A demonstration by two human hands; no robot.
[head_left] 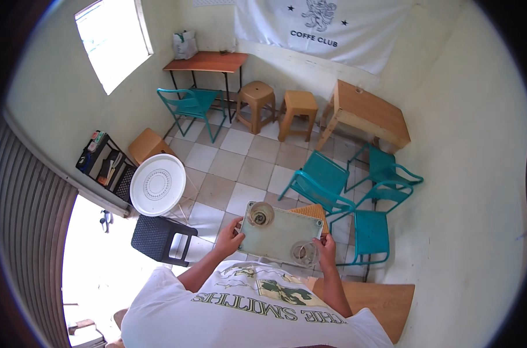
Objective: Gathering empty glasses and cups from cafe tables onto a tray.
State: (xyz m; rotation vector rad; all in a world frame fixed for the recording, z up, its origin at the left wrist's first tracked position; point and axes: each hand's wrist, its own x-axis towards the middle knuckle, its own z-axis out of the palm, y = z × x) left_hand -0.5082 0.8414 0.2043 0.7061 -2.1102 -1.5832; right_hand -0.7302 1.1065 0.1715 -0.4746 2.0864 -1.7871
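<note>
Held level in front of me is a pale green rectangular tray. My left hand is closed on its left edge, and my right hand grips the right edge. A clear glass with dark residue in the bottom stands at the tray's far left corner. Close to my right hand, at the near right corner, is another clear glass; what it contains is hard to make out. Partly hidden behind the tray's right side is a tan woven-topped stool.
To my left are a round white table, a black stool and a black rack. Teal chairs crowd the right side. Two brown stools and an orange-topped table line the far wall. A wooden table is beside me.
</note>
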